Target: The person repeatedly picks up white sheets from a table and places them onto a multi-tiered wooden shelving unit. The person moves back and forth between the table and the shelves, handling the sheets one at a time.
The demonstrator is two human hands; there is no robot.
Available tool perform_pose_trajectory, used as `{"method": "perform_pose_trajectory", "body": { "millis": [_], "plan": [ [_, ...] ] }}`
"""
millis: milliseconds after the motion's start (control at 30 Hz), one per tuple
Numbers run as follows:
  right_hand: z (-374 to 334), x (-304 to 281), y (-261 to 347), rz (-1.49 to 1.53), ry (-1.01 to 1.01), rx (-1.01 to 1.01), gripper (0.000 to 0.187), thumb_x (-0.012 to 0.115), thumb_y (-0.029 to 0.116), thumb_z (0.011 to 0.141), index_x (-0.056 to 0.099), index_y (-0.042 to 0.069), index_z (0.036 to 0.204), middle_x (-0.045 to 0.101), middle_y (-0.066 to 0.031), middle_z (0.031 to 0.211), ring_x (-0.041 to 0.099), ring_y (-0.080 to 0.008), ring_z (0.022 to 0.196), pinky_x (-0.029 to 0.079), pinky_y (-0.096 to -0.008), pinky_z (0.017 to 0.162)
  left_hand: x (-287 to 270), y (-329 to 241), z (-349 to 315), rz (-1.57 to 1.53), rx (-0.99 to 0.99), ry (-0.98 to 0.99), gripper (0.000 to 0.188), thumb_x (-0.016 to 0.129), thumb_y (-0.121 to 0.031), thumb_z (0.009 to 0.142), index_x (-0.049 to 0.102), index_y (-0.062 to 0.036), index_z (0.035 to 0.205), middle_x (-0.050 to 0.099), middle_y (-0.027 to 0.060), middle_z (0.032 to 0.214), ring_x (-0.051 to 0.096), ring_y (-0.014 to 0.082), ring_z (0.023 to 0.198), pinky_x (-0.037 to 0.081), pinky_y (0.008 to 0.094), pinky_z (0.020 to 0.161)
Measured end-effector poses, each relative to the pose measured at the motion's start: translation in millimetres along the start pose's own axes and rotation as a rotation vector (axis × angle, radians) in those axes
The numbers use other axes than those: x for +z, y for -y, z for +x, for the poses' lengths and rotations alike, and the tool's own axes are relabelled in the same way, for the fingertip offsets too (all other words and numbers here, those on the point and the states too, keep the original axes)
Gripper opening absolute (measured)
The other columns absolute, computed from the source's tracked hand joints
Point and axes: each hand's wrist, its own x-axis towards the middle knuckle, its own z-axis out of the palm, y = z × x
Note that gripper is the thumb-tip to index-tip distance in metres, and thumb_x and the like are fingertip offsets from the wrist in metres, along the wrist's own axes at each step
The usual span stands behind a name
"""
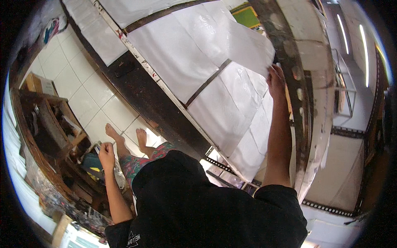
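Head view shows me standing at a long dark table [140,95] covered with rows of white sheets [215,111]. My right hand [276,80] is stretched out over the far side of the table, fingers pinched closed on the corner of one white sheet [244,43], which is lifted clear of the rows below and hangs tilted in the air, its far edge curling up toward the green panel [247,16] beyond. My left hand [106,155] hangs down by my side, curled into a loose fist; I cannot tell whether anything is in it, though nothing shows. It sits above the tiled floor [87,91], near a wooden rack [49,124] crammed with dark clutter, and my bare feet [124,138] are just beside the table's edge.

My reading is that I am mid-way through either peeling this sheet off the layout or laying it down; the sheet is fully off the surface at the held corner, so I judge it a lift or carry phase. The next move would call for keeping the pinch firm, holding the sheet level so it does not fold or drag across its neighbours, and probably bringing the left hand up to support the loose side.
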Motion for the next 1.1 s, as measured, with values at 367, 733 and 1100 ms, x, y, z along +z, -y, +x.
{"method": "perform_pose_trajectory", "body": {
  "millis": [367, 733, 1100],
  "plan": [
    [-58, 28, -145, 0.58, -0.167, 1.05, 0.01, 0.06, 0.017, 0.091, 0.057, 0.012, 0.082, 0.049, 0.0036, 0.062, 0.04, -0.0062, 0.045, 0.031, -0.0209, 0.037, 28, 100, -126, 0.131, -0.385, 0.127, 0.024, 0.058, -0.021, 0.089, 0.065, 0.0019, 0.091, 0.066, 0.0169, 0.078, 0.064, 0.0258, 0.072, 0.049, 0.0377, 0.069],
    [-67, 42, -162, 0.313, -0.141, 1.051, 0.01, 0.062, 0.013, 0.086, 0.06, 0.007, 0.094, 0.055, -0.0011, 0.064, 0.048, -0.0089, 0.046, 0.034, -0.0222, 0.036, 37, 54, -90, 0.044, -0.295, 0.085, 0.025, 0.058, -0.021, 0.09, 0.063, 0.0033, 0.089, 0.065, 0.0175, 0.077, 0.063, 0.0259, 0.072, 0.048, 0.0375, 0.068],
    [-77, 46, -157, 0.11, -0.168, 1.031, 0.021, 0.062, 0.019, 0.086, 0.058, 0.004, 0.1, 0.058, -0.005, 0.068, 0.049, -0.0116, 0.049, 0.036, -0.0263, 0.039, 35, 78, -92, 0.101, -0.324, 0.172, 0.028, 0.059, -0.024, 0.09, 0.062, 0.0045, 0.088, 0.064, 0.0198, 0.076, 0.063, 0.0284, 0.071, 0.048, 0.0391, 0.068]
  ]
}}
